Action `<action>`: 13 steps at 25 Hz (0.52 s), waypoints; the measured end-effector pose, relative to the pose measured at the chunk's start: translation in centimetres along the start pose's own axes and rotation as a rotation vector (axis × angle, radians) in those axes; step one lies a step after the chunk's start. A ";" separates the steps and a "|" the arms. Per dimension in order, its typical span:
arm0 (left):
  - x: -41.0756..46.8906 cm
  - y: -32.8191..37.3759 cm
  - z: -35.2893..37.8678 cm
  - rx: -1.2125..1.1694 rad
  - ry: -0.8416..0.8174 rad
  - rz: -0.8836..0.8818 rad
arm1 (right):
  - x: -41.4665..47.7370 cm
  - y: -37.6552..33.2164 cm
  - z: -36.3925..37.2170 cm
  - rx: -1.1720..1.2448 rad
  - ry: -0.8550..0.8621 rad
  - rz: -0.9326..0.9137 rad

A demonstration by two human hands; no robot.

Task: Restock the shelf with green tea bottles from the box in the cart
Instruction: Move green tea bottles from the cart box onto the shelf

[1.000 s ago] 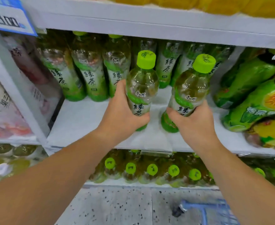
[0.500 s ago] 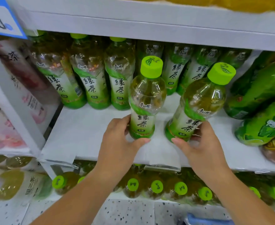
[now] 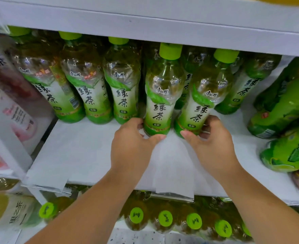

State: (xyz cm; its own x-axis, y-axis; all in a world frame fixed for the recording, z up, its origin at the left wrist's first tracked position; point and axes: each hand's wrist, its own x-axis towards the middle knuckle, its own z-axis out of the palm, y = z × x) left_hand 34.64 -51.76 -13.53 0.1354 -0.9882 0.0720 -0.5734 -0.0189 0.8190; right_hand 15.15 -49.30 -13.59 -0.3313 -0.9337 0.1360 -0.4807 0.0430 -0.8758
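Two green tea bottles with lime caps stand on the white shelf (image 3: 85, 155). My left hand (image 3: 133, 148) curls round the base of the left bottle (image 3: 161, 95), thumb in front and fingers at its left side. Beside it, the right bottle (image 3: 203, 101) leans slightly left, and my right hand (image 3: 214, 143) grips its base. Both bottles stand in line with a row of the same green tea bottles (image 3: 90, 88) further left. The box and the cart are out of view.
More green tea bottles stand behind the two. Big green bottles (image 3: 286, 110) lie tilted at the right. A white divider (image 3: 7, 152) and pink-labelled drinks border the left. Capped bottles (image 3: 165, 219) fill the shelf below. The upper shelf edge (image 3: 162, 32) hangs low.
Both hands have pushed the two bottles deeper onto the shelf, into line with the front row, sliding down from their middles to their bases. The view has come closer.
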 end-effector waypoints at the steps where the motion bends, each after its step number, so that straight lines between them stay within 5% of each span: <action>1: 0.0 0.0 0.2 0.012 0.019 -0.007 | 0.3 0.1 0.2 0.013 0.006 -0.006; 13: 0.1 0.9 1.4 0.211 0.129 -0.077 | 1.0 0.7 1.6 -0.004 0.067 -0.123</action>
State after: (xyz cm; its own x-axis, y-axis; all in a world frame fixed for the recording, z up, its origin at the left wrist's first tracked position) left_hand 32.98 -52.09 -13.63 0.2791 -0.9553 0.0973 -0.7118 -0.1378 0.6887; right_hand 15.77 -50.76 -14.77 -0.3237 -0.9059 0.2730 -0.5238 -0.0687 -0.8491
